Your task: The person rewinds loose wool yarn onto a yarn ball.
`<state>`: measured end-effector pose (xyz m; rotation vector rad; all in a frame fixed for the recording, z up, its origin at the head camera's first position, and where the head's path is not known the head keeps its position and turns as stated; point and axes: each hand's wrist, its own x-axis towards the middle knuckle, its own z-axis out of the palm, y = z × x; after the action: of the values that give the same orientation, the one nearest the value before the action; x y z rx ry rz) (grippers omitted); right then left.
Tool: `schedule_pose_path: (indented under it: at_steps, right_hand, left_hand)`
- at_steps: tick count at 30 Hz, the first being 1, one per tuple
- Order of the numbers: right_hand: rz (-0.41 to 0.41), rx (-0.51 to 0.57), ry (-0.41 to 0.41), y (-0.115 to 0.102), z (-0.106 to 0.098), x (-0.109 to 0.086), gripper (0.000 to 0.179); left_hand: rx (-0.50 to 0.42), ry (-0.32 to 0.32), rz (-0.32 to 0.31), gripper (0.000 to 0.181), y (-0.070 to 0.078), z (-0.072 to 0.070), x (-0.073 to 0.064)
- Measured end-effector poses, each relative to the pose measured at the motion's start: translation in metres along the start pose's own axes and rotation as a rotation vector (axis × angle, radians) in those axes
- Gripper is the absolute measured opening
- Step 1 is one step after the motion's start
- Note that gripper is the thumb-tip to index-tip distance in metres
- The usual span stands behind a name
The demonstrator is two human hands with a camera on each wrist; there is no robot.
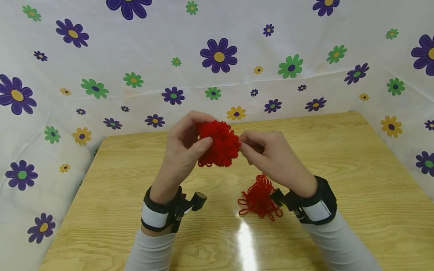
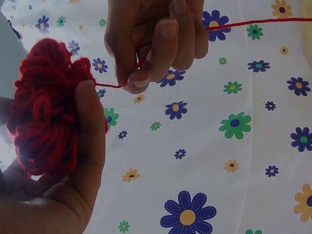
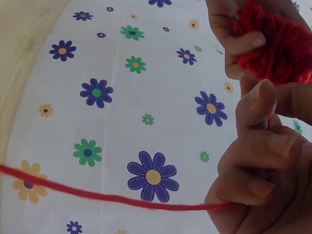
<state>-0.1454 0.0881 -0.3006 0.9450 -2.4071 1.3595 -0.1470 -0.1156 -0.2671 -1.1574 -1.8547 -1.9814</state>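
A ball of red yarn (image 1: 222, 145) is held up above the table in my left hand (image 1: 183, 150), whose thumb lies across its near side and whose fingers go behind it. Close at its right side, my right hand (image 1: 271, 154) pinches a strand of the yarn between thumb and forefinger. In the left wrist view a short length of strand (image 2: 108, 86) runs from the ball (image 2: 48, 112) to those fingertips. The same yarn passes through the curled fingers and leaves the right hand as a long strand (image 3: 112, 197) in the right wrist view.
A loose heap of looped red yarn (image 1: 259, 199) lies on the wooden table (image 1: 129, 210) below the right hand. Each wrist wears a black strap with a small camera (image 1: 199, 200). A white cloth with printed flowers (image 1: 149, 45) hangs behind the table and at both sides.
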Motion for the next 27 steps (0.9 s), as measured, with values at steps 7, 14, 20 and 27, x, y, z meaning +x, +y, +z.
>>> schedule_pose_path:
  at_steps: [7,14,20,27]
  right_hand:
    - [0.006,0.008,0.074,-0.013,-0.008,0.001,0.011]
    - [-0.017,0.036,0.126,-0.038,-0.014,0.000,0.008]
    - [-0.048,0.018,0.160,-0.041,-0.014,0.000,0.008]
    - [-0.076,0.029,0.151,-0.040,-0.013,0.000,0.010]
  left_hand:
    - [-0.015,-0.194,-0.098,0.022,0.011,0.000,-0.002]
    - [0.147,-0.257,-0.170,0.025,0.015,0.005,0.000]
    - [0.351,-0.295,-0.183,0.024,0.015,0.010,0.000]
    - [0.476,-0.313,-0.149,0.037,0.014,0.014,0.001]
